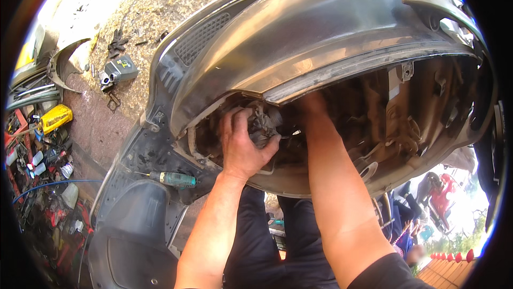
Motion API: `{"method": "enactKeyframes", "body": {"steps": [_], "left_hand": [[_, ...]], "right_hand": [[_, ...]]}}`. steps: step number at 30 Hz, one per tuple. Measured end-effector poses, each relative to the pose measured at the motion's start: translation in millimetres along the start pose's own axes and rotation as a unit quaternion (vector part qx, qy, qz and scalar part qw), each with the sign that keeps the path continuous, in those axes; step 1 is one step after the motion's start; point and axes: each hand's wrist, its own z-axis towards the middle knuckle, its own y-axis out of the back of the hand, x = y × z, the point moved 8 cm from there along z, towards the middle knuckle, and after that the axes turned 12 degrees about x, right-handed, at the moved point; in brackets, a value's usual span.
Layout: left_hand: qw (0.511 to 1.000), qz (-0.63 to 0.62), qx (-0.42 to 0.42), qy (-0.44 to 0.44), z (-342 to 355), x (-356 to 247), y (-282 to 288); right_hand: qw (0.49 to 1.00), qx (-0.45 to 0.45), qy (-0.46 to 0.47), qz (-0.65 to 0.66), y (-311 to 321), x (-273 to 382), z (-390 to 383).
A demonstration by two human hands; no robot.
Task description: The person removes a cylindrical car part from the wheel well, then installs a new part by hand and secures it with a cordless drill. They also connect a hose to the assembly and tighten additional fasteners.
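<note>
A scooter's body (320, 37) with dark panels fills the upper middle, its open underseat bay (347, 107) facing me. At the bay's left end my left hand (243, 142) is closed around a greasy metal part that looks like a carburetor (265, 123); its thumb presses the near side. My right hand (314, 104) reaches deeper into the bay under the panel's lower edge. Shadow and the panel hide its fingers, so what it touches does not show. A screwdriver (173, 179) with a green handle lies on the scooter's footboard, left of my left forearm.
Left on the ground are a grey box-shaped part (121, 68), black gloves (117, 42) and a yellow plastic piece (56, 118). A heap of tools and parts (53, 198) spreads at the lower left. A person (409, 249) and a red vehicle (443, 195) appear at the lower right.
</note>
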Motion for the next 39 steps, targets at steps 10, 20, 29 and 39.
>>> {"method": "enactKeyframes", "body": {"steps": [10, 20, 29, 39], "left_hand": [[0.984, 0.013, 0.133, 0.121, 29.4, 37.8, -12.8], [0.959, 0.091, 0.263, 0.054, 32.3, 23.2, -13.9], [0.948, 0.092, 0.293, 0.083, 40.2, 32.2, -16.9], [0.924, 0.012, 0.364, 0.120, 61.5, 28.2, -28.5]], "right_hand": [[0.986, -0.095, 0.108, -0.082, -4.0, -4.7, 6.5], [0.982, -0.140, 0.012, -0.126, 2.2, 29.0, -46.7], [0.961, -0.223, 0.141, 0.078, -15.5, 13.2, -134.5], [0.965, -0.201, 0.159, 0.054, -18.3, -0.9, -151.1]]}}
